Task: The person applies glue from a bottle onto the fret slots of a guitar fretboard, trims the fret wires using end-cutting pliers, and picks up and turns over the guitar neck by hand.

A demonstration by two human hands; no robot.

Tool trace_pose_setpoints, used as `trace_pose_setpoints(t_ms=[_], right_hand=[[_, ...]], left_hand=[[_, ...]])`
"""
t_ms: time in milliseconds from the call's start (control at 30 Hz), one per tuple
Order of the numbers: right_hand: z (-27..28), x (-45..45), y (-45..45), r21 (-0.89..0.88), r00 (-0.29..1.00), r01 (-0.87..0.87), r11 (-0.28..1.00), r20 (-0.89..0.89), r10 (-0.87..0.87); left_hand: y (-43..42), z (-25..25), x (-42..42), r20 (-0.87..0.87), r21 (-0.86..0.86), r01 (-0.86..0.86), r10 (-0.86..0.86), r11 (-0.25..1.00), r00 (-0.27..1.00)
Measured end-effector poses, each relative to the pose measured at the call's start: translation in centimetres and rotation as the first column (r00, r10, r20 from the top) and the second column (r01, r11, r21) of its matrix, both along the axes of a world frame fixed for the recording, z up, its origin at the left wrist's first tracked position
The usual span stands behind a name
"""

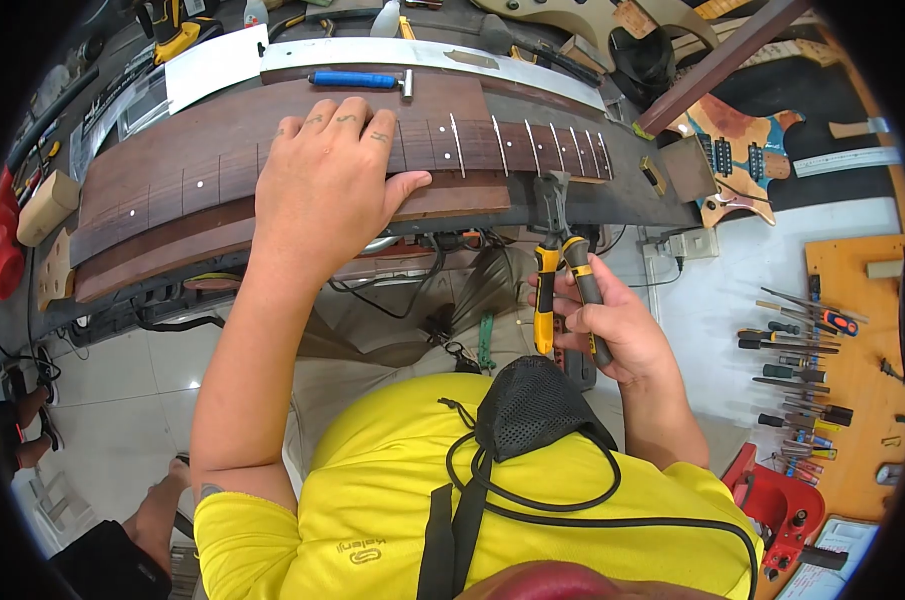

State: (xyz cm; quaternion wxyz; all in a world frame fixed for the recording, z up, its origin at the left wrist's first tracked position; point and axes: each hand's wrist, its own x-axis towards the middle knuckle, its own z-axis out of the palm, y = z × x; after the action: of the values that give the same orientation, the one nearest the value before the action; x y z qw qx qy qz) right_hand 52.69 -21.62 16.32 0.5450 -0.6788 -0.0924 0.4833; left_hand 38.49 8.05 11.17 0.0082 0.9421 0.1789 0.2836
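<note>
1. Fretboard: runs across the upper half of the frame, left to upper centre-right. Dark wood, white dots; bright metal frets show across its right-hand part.
2. Left hand: palm down on the fretboard, left of its middle. Fingers bent over it and close together, thumb out to the right along the near edge. Pressing flat, not gripped round anything that I can see.
3. Pliers: yellow-and-black handles, centre-right, jaws pointing up at the fretboard's near edge below the fretted part. Can't tell if the jaws touch it. Handles spread a bit.
4. Right hand: half curled round the pliers' handles, thumb over the right-hand one. Sits below the fretboard's right end, apart from it.
5. Brown board: under the fretboard, whose right end runs past it.
6. Blue-handled tool: metal head, top centre, beyond the left hand.
7. White strip: just above that tool.
8. Guitar body: upper right, well apart from both hands.
</note>
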Motion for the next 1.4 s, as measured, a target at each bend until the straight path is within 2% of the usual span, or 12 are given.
trace_pose_setpoints(t_ms=[267, 367, 467, 767, 967, 1033, 1167, 1267, 1400], right_hand=[[0.0, 0.2, -0.2, 0.011, 1.0, 0.021, 1.0, -0.02, -0.021], [-0.4, 0.6, -0.5, -0.036, 1.0, -0.028, 0.999, -0.002, 0.028], [-0.1, 0.1, 0.0, 0.026, 0.999, 0.019, 0.999, -0.029, -0.018], [-0.1, -0.6, 0.4, -0.068, 0.997, 0.035, 0.997, 0.065, -0.03], [-0.5, -0.5, 0.3, -0.106, 0.998, 0.067, 0.992, -0.015, -0.069], [-0.8, -0.1, -0.1, -0.054, 0.997, 0.025, 0.998, -0.067, -0.029], [-0.2, -1.1, 0.8, -0.097, 0.996, 0.068, 0.993, -0.053, -0.073], [-0.6, -0.7, 0.6, -0.068, 0.995, 0.045, 0.997, -0.082, -0.05], [-0.4, -0.8, 0.7, -0.114, 0.999, 0.038, 0.993, -0.026, -0.041]], left_hand=[[0.0, 0.0, 0.0, 0.004, 0.009, -0.004, 0.004, 1.0, 1.0], [0.0, -0.1, 0.0, 0.008, 0.009, -0.002, 0.002, 1.0, 1.0], [0.0, -0.1, 0.0, 0.014, 0.009, 0.003, -0.003, 1.0, 1.0], [0.1, -0.1, 0.0, 0.006, 0.017, 0.013, -0.013, 1.0, 1.0], [0.1, -0.2, 0.0, 0.003, 0.01, -0.004, 0.004, 1.0, 1.0], [0.2, -0.2, 0.1, 0.01, 0.022, 0.012, -0.012, 1.0, 1.0], [0.2, 0.0, 0.0, -0.034, -0.017, 0.014, -0.014, 1.0, 0.999], [0.4, -0.2, 0.1, 0.002, 0.016, 0.017, -0.017, 1.0, 1.0], [0.5, -0.2, 0.1, 0.02, 0.021, 0.041, -0.041, 0.999, 0.999]])
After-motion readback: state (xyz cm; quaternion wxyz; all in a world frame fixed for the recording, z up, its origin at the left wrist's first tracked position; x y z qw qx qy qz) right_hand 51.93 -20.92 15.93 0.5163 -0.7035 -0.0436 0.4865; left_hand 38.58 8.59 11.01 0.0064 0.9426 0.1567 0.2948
